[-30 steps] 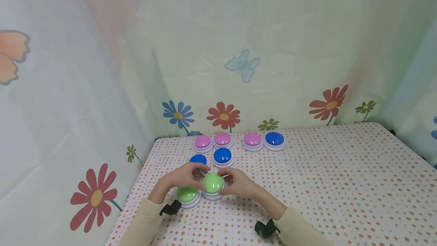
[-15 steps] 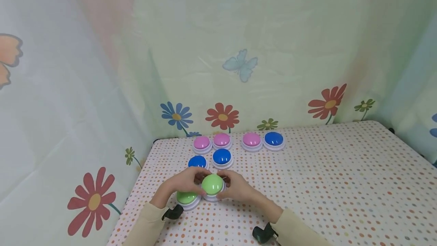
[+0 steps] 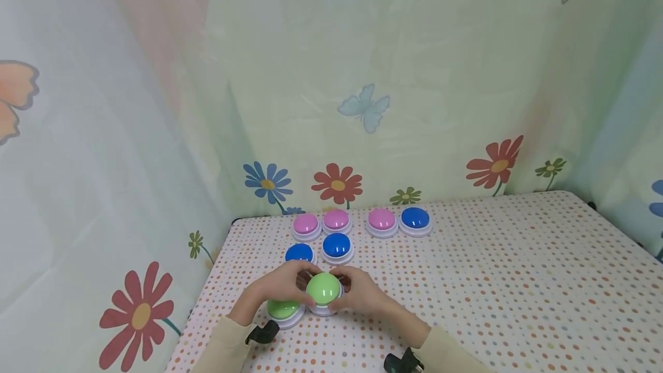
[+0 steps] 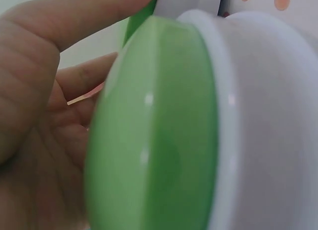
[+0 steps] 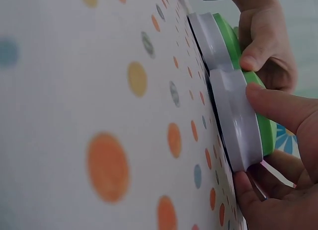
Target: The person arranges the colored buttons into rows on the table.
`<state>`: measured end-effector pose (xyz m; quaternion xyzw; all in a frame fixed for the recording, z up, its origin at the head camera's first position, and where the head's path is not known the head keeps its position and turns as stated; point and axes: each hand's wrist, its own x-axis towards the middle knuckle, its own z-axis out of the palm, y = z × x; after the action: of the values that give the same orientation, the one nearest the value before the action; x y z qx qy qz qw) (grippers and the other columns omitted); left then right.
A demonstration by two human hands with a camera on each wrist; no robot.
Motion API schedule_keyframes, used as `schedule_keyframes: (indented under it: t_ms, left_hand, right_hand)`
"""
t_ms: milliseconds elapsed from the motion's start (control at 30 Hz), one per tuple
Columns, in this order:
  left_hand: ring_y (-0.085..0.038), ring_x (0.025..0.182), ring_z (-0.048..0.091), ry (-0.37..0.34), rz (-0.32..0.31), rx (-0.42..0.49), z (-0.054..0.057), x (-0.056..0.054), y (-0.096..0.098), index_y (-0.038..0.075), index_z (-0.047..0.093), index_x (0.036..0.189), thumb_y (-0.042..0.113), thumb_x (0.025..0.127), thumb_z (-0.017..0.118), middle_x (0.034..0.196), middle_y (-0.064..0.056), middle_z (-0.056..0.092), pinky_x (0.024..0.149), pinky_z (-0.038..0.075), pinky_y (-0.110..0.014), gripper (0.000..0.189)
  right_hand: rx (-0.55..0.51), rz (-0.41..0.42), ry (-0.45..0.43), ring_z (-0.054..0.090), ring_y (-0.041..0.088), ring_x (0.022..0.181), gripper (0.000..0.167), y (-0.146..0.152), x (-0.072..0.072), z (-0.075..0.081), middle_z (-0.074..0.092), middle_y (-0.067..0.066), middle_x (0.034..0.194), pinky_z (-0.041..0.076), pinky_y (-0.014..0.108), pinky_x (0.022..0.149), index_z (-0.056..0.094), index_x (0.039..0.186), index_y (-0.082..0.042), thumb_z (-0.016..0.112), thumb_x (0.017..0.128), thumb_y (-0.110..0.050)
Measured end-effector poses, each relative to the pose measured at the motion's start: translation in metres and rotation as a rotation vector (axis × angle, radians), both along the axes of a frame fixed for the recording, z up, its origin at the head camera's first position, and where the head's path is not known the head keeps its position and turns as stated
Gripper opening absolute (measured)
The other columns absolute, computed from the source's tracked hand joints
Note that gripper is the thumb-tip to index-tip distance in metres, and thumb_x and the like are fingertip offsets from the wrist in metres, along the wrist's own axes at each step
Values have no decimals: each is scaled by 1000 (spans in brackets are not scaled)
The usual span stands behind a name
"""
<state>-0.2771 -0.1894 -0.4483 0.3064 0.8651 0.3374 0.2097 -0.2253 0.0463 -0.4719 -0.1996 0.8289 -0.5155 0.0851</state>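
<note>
I have the held green button point(image 3: 323, 288) between both hands, dome up, its base on the table point(image 3: 492, 281). Left grip point(image 3: 284, 282) curls round its left side, thumb at the near edge, fingers behind. Right grip point(image 3: 362, 291) pinches its right side, thumb toward me, fingers round the far edge; dome bare between. On my right wrist view, a second green button point(image 5: 214, 38) touches its neighbour, base to base. Blue buttons point(image 3: 336, 244) lie just beyond the fingers.
</note>
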Motion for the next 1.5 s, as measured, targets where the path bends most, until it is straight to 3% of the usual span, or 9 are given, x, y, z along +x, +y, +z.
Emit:
schedule_keyframes:
  t_ms: [133,300,500,700,800,933,1100,1300,1500]
  left_hand:
    - [-8,96,61,35,-7,8,2,0,4,17,63,124,28,73,87,110,10,63,82,52,-25,58]
    - [-7,95,61,6,-7,11,-2,7,3,16,62,124,27,73,87,110,10,62,81,52,-23,58]
    - [-10,98,61,23,2,79,-4,13,-1,15,61,125,23,73,87,112,8,61,82,52,-24,59]
    - [-13,101,60,87,-29,133,5,13,3,13,59,128,23,74,86,116,6,58,85,52,-26,61]
    - [-14,102,59,123,-38,137,16,11,11,14,59,129,23,75,86,117,6,58,88,51,-27,60]
    - [-17,101,59,172,-65,136,34,2,28,13,60,128,24,77,85,118,5,60,88,52,-33,58]
    - [-19,101,60,219,-100,155,53,-17,53,11,61,127,23,76,86,119,4,62,88,52,-33,58]
    - [-21,103,61,202,-102,179,64,-34,81,6,60,127,18,76,85,119,-2,60,88,53,-35,58]
    - [-18,101,62,239,-116,182,71,-51,109,5,60,128,21,75,86,117,-2,61,87,53,-33,61]
  right_hand:
    - [-3,-33,9,57,23,104,67,1,2,2,62,4,116,50,41,89,59,127,-6,88,69,-21]
    - [-16,-13,-8,58,21,98,61,2,6,0,63,3,111,52,37,83,61,123,-6,88,69,-16]
    - [-37,-16,8,58,23,100,68,-2,10,3,61,6,115,52,36,84,58,128,-1,89,69,-17]
    - [-39,-48,93,58,25,102,70,2,12,14,60,8,117,51,40,85,57,127,-2,90,68,-19]
    - [-18,-74,133,57,25,102,68,9,10,22,60,7,117,51,40,85,58,126,-2,90,68,-20]
    - [29,-134,148,57,23,102,67,21,3,38,61,6,117,52,38,85,59,126,-5,90,68,-22]
    - [22,-187,149,58,23,101,66,42,-9,59,62,4,115,52,38,84,61,125,-7,91,67,-18]
    - [-9,-148,140,57,27,104,64,70,-23,73,62,7,117,52,40,85,61,126,-5,89,70,-17]
    - [-18,-131,144,56,31,106,68,99,-38,81,60,11,120,52,41,85,58,129,-6,89,70,-18]
